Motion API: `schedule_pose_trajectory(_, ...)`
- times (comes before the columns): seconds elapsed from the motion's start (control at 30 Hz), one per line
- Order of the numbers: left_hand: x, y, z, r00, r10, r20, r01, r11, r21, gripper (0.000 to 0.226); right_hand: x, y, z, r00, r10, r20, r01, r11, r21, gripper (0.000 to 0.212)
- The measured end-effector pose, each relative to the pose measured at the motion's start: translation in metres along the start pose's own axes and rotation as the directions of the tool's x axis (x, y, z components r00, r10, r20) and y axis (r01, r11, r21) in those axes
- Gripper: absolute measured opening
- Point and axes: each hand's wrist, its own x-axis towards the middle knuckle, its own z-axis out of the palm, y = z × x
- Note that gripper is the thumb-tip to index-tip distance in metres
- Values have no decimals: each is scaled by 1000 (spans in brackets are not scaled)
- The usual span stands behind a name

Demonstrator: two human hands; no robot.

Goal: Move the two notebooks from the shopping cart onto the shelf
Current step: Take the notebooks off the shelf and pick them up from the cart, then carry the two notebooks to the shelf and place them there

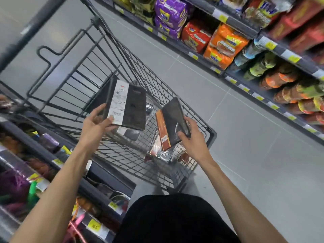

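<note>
Floor: pale grey tiled floor (245, 137) of a shop aisle.
Right shelf: dark metal shelving (234, 21) with yellow price tags, stacked with purple, red and orange noodle packs (224, 46) and cup noodles.
Left shelf: dark metal shelving (40, 148) just beside the cart, also tagged in yellow; its goods are blurred.
Cart: black wire shopping cart (213, 135) between the two shelves, in front of the person, with silver foil packets (163, 155) lying in its basket.
Left notebook: black notebook with a white band (133, 106), held in the air above the basket, cover up. Its long axis runs away from the person, with the white band along its left edge and the barcode at the near end.
Right notebook: black notebook with an orange band (172, 118), smaller, held lower over the basket's near right corner. Its long axis also points away, leaning slightly right, with the orange band on its left edge.
Left hand: left hand (96, 121) pinches the near left corner, thumb on the barcode, fingers along the left edge.
Right hand: right hand (192, 139) pinches the near right corner, thumb on the cover, fingers curled round the right edge.
</note>
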Motion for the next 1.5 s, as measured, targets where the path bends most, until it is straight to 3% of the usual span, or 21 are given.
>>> schedule_pose_trajectory(0.33,-30,51,-4,982,170,84,-163,983,-89,49,-41,-42,-27,964,48,-260,38,948,315,50)
schedule_pose_trajectory(0.5,-59,67,3,964,227,136,-211,969,-127,47,-85,-61,-41,880,70,-470,159,889,430,46)
schedule_pose_trajectory(0.73,-103,70,29,927,285,246,-232,947,-221,48,-165,-54,-49,775,141,-616,310,765,565,48)
schedule_pose_trajectory(0.9,-121,68,60,891,304,336,-266,951,-156,48,-208,-23,-65,698,212,-684,369,713,597,49)
schedule_pose_trajectory(1.13,-165,55,140,830,289,477,-242,957,-160,51,-267,28,-111,578,272,-769,477,652,589,49)
schedule_pose_trajectory(1.5,-280,0,324,756,275,594,-182,960,-212,46,-363,146,-238,471,316,-824,568,606,557,50)
